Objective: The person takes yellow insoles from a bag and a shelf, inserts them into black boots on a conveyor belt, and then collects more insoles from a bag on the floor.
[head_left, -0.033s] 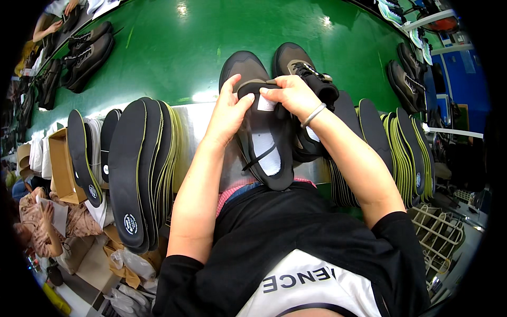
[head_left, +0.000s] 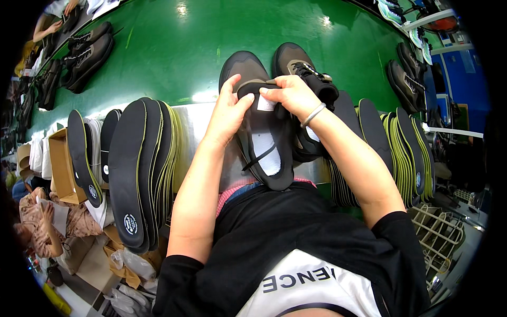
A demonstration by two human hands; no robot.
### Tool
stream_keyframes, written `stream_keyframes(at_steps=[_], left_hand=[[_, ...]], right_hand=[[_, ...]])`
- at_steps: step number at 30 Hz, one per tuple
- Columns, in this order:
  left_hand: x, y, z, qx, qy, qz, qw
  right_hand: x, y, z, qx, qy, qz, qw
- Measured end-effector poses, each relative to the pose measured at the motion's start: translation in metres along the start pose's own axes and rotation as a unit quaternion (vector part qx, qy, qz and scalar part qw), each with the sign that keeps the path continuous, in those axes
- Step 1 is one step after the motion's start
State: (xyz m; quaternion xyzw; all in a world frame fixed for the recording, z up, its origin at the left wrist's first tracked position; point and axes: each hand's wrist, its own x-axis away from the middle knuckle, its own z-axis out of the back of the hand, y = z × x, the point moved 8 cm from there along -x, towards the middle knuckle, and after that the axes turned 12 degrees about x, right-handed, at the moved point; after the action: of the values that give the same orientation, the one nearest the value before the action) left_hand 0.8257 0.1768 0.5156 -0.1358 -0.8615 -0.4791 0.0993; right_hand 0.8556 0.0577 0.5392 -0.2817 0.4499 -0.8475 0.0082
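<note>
Holding a black-and-brown shoe [head_left: 270, 134] just in front of the black shirt [head_left: 285, 224], toe pointing away, gripped near the tongue [head_left: 257, 87] by left hand [head_left: 231, 112] and right hand [head_left: 294, 98] alike, likely to spread the mouth. Dark outside and pale inside, with a white label [head_left: 265, 103] and a loose black lace [head_left: 259, 158]. Set close beside a second shoe [head_left: 291, 57] on the green table [head_left: 174, 53], seemingly as a pair.

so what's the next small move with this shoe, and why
Perhaps have the left hand let go and lift the dark cord clear of the shoe: it trails across the pale insole, and the right hand also has hold at the tongue, so it could likely steady the shoe alone.
</note>
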Motion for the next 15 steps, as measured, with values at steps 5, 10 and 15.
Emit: stream_keyframes(at_steps=[5,10,15], left_hand=[[-0.0003,-0.0009,0.0009,-0.001,0.001,0.006,1.000],[0.0010,0.0005,0.0014,-0.003,0.001,0.008,1.000],[0.0004,-0.0002,0.0002,-0.003,-0.002,0.009,1.000]], right_hand=[[-0.0002,-0.0014,0.0009,0.003,0.007,0.007,1.000],[0.0002,-0.0022,-0.0007,0.007,0.010,0.001,1.000],[-0.0010,0.0031,-0.0023,-0.012,0.008,0.002,1.000]])
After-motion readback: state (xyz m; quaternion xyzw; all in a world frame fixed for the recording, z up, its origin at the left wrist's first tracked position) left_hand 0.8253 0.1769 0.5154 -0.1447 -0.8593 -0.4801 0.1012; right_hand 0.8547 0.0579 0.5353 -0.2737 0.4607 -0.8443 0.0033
